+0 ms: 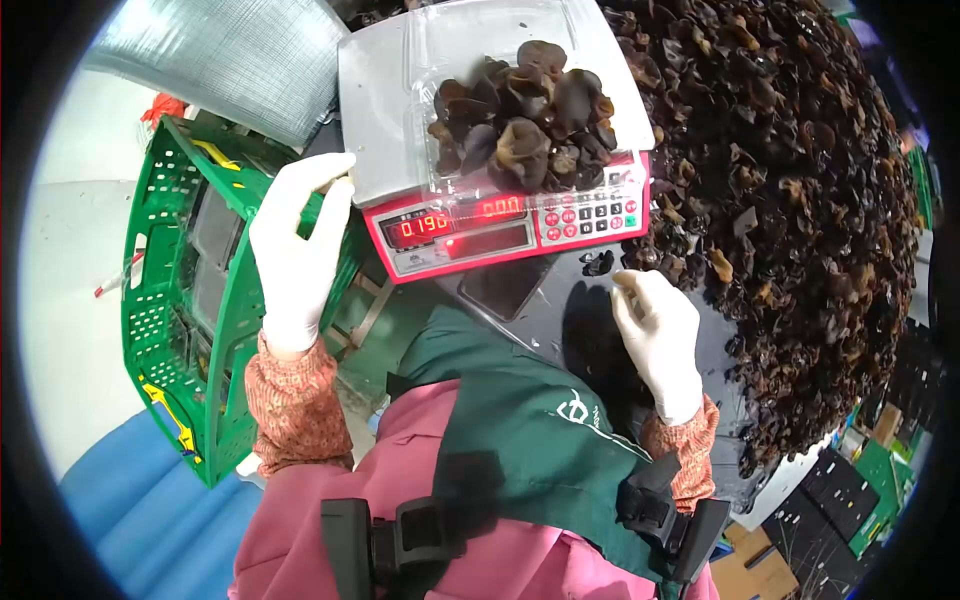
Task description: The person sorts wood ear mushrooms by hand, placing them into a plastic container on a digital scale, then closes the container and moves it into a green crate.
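A digital scale with a red body (460, 262) and a metal plate (385, 120) stands in front of me, its red display lit. On the plate lies a clear plastic tray (450, 45) with dark wood ear mushrooms (525, 150) heaped in its near part. My left hand (303, 235), in a white glove, is at the left edge of the scale, thumb and fingers apart with nothing between them. My right hand (655, 335), also gloved, hovers right of and below the scale's keypad. Its fingers are curled with the fingertips close to the thumb; nothing shows between them.
A large heap of dark mushrooms (790, 200) covers the right side. At left stands a green crate (235, 400) with clear trays inside. A dark phone-like slab (508, 287) lies below the scale. Silver sheeting (235, 60) is at the upper left.
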Available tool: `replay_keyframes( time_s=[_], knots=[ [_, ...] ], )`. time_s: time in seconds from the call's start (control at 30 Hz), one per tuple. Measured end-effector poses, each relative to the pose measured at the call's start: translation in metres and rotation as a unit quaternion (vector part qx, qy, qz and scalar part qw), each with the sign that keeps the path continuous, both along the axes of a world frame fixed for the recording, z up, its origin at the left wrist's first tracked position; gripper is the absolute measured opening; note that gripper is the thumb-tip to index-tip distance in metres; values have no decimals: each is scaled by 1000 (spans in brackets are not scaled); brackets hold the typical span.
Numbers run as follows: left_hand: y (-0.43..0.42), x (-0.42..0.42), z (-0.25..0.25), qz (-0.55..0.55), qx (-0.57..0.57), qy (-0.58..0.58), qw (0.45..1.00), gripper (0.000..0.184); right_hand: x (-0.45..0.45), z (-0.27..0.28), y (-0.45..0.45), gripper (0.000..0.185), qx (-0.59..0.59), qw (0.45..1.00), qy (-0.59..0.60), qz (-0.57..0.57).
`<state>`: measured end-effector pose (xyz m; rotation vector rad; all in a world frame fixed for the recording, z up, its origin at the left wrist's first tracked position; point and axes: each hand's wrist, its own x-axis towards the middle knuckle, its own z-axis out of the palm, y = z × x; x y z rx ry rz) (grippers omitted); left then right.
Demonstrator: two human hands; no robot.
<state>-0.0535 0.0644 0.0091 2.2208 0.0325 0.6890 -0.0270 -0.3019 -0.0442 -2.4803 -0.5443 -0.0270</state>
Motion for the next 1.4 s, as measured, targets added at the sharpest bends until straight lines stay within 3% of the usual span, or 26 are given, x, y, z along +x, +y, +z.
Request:
replay_keyframes(
  time_s=[0.17,0.2,0.33,0.4,0.47,0.5,0.53,0.6,0.67,0.7,0.73,0.77,0.8,0.87,0.93,1.0,1.2,1.3,1.4],
  knots=[
    [-10,-14,6,-10,-253,145,956,31,47,47,-7,16,146,970,175,-81],
    [-14,-15,4,-29,-292,181,939,33,65,51,-7,17,249,930,246,-115],
    [-41,-12,-7,-125,-406,313,849,39,147,60,17,29,372,901,212,-73],
    [-51,-9,-15,-141,-472,300,817,40,182,57,44,39,429,877,217,-16],
    [-56,-6,-21,-142,-486,263,821,35,213,36,63,45,497,816,288,71],
    [-53,-5,-25,-145,-474,265,827,33,236,9,68,49,558,740,355,120],
    [-51,-2,-24,-148,-462,268,833,31,230,36,91,52,570,705,419,46],
    [-51,1,-16,-119,-460,288,832,27,238,28,88,53,634,649,409,95],
    [-47,0,-21,-108,-481,284,822,28,222,48,77,55,625,685,328,179],
    [-46,1,-18,-110,-448,281,842,29,211,57,68,47,576,745,278,188],
    [-45,1,-11,-113,-414,278,859,30,198,71,57,37,332,927,138,107],
    [-45,1,-8,-116,-379,276,875,31,180,82,48,36,309,922,216,84],
    [-43,2,-10,-135,-466,271,832,33,162,88,41,36,284,911,293,59],
    [-35,3,-14,-169,-622,253,721,36,128,72,41,41,207,969,98,89],
    [-34,4,-14,-153,-565,276,762,36,104,67,35,42,210,943,259,2],
    [-34,4,-12,-110,-453,320,825,35,99,58,31,35,315,838,443,-32],
    [-40,6,-10,-92,-467,320,819,26,84,39,44,21,486,736,466,-69],
    [-43,6,-12,-88,-449,300,837,23,83,25,44,13,498,758,420,-30],
    [-50,2,-13,-96,-457,239,851,22,78,42,48,8,475,785,393,-63]
  ],
)
